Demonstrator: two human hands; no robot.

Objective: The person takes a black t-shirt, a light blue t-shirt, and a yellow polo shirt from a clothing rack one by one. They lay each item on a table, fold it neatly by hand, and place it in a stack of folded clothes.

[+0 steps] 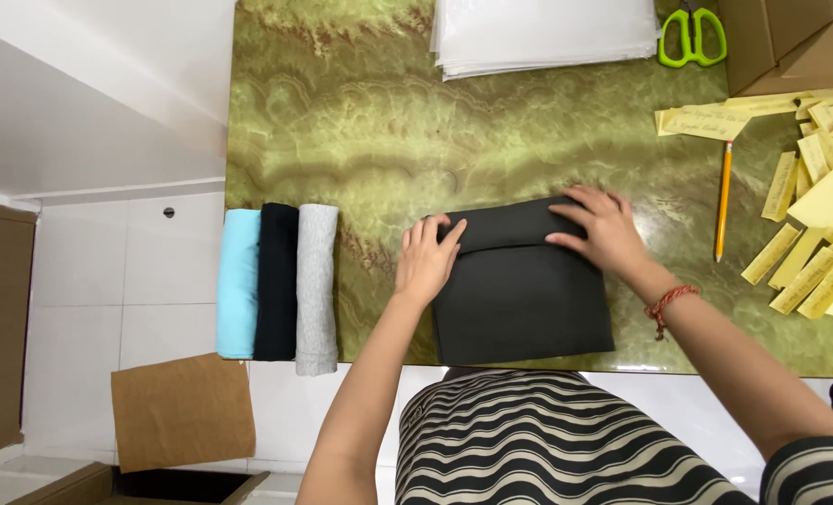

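Green marbled tabletop (pixel 360 122): three rolled cloths (pixel 278 285) are laid finished at nine o'clock; dark grey folded fabric (pixel 524 295) is half rolled, pressed under left hand (pixel 426 262) and right hand (pixel 603 229), fingers flat.

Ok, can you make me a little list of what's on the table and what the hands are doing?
left hand: pressing the left edge of the dark cloth
right hand: flat on the cloth's folded top flap
table: green marble pattern
rolled cloths: light blue, black and grey, side by side at the left edge
scissors: green handles, top right
pencil: orange, right of the hands
paper slips: yellow, scattered far right
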